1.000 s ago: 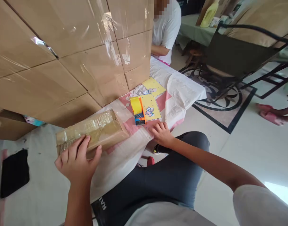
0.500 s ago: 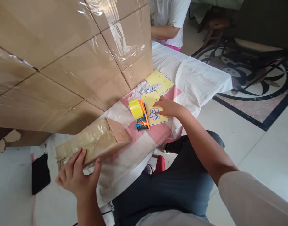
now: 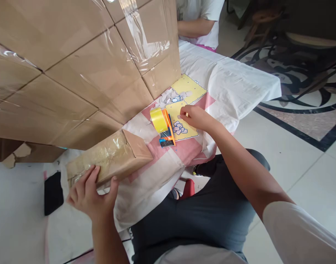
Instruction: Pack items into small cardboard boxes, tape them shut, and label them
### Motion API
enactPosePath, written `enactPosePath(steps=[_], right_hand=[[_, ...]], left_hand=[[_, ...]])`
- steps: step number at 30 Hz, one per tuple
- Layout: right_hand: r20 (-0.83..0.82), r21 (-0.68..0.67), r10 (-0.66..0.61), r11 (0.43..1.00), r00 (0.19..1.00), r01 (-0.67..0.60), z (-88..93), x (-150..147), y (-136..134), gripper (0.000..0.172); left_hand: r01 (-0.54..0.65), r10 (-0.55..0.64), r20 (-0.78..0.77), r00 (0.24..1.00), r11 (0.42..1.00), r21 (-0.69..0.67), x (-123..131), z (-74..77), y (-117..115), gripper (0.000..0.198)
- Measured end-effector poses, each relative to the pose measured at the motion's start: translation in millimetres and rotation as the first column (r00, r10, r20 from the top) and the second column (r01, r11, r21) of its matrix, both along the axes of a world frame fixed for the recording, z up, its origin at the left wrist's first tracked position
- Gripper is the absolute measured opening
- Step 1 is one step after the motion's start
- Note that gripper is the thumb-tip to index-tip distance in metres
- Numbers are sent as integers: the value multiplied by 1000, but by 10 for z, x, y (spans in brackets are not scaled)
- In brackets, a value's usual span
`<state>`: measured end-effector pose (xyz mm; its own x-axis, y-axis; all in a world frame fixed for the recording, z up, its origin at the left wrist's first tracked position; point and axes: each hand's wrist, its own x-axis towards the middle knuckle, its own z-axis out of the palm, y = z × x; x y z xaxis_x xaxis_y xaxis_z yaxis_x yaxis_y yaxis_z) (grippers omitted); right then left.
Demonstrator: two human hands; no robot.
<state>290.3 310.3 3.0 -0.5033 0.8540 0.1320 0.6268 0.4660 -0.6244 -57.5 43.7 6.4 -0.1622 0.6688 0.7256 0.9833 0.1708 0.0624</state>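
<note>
- Right hand (image 3: 197, 116): a second ago it lay at the table's near edge, below the dispenser (image 3: 164, 126); now it is above the yellow print (image 3: 191, 129), beyond the dispenser's right side. Its fingers are bent in, tips near one another; I cannot tell whether they close on anything.
- Left hand (image 3: 92, 196): on the box (image 3: 110, 157) as before, spread open, fingertips on the taped top, thumb apart at the near side.
- Box: it lies lengthwise on the cloth (image 3: 225, 79), in front of the cartons (image 3: 82, 69), much as in the earlier views.
- Dispenser: it has kept its place on the cloth, between the box and the yellow print, with a yellow roll on it; pale scraps (image 3: 164, 99) lie just behind.
- View: it has turned, and the chair back and yellow bottle seen a second ago have left it. A co-worker's arm (image 3: 195, 28) shows beyond the cartons.
- Writing: "RAT" could be read on the trousers (image 3: 195, 218) a second ago; now only a pale, unreadable sliver shows.
</note>
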Motion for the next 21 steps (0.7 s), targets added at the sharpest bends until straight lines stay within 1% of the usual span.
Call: enactPosePath(steps=[2, 5, 6, 7, 8, 10, 12, 14, 16, 19, 21], right_hand=[[-161, 42, -40, 998, 986, 47, 42, -42, -21, 18], [-419, 95, -110, 982, 901, 164, 110, -232, -134, 16], [-493, 103, -99, 980, 865, 171, 123, -327, -204, 16], [-552, 107, -64, 983, 831, 147, 127, -433, -291, 16], [-593, 116, -10, 988, 805, 98, 123, -545, -391, 16], [-620, 154, 121, 988, 775, -32, 85, -769, -613, 15], [-594, 189, 231, 971, 770, -146, 20, -966, -820, 13], [-560, 191, 283, 959, 779, -211, -58, -1118, -970, 12], [-550, 146, 277, 961, 788, -235, -132, -1226, -1048, 11], [-599, 72, 219, 973, 771, -220, -222, -1329, -1067, 11], [-638, 89, 205, 977, 742, -193, -271, -1376, -1053, 13]], left_hand=[[4, -4, 4, 1000, 1000, 11, 30, 10, -18, 54], [10, -11, 67, 998, 1000, 8, 97, 65, -62, 50], [12, -12, 89, 996, 1000, -4, 119, 89, -77, 49], [12, -10, 105, 994, 1000, -21, 139, 111, -90, 49], [8, -4, 111, 994, 999, -38, 155, 130, -99, 49], [-8, 15, 107, 994, 998, -61, 172, 152, -103, 49], [-31, 38, 104, 994, 997, -69, 170, 151, -92, 50], [-42, 49, 100, 994, 997, -65, 156, 137, -73, 50], [-42, 47, 88, 995, 997, -60, 140, 125, -55, 50], [-38, 43, 82, 996, 997, -63, 128, 123, -39, 49], [-43, 50, 89, 995, 996, -73, 129, 131, -32, 48]])
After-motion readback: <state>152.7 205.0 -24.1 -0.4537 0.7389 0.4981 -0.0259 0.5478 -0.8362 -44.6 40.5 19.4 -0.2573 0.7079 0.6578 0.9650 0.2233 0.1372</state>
